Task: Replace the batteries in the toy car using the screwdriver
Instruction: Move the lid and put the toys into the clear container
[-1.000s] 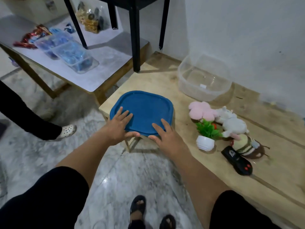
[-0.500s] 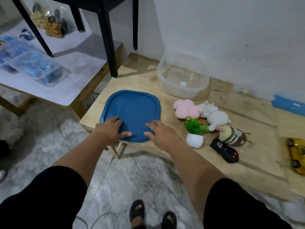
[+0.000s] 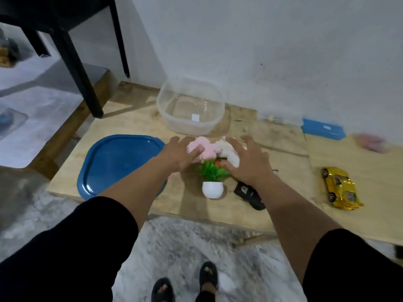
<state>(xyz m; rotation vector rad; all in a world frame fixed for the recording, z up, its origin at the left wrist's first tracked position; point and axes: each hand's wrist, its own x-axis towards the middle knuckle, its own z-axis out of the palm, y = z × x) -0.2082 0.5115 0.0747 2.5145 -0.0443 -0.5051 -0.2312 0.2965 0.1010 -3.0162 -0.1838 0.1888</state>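
Apparently clear tub holds nothing.

Left hand: off the blue lid, now spread over the pink plush toy.
Right hand: off the lid too, now over the white plush toy.

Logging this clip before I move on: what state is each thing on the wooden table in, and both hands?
clear container: open, empty, upright
blue lid: off, lying flat
yellow toy car: on its wheels, untouched
potted plant: upright
black remote: lying flat
left hand: fingers spread over pink plush
right hand: fingers spread over white plush
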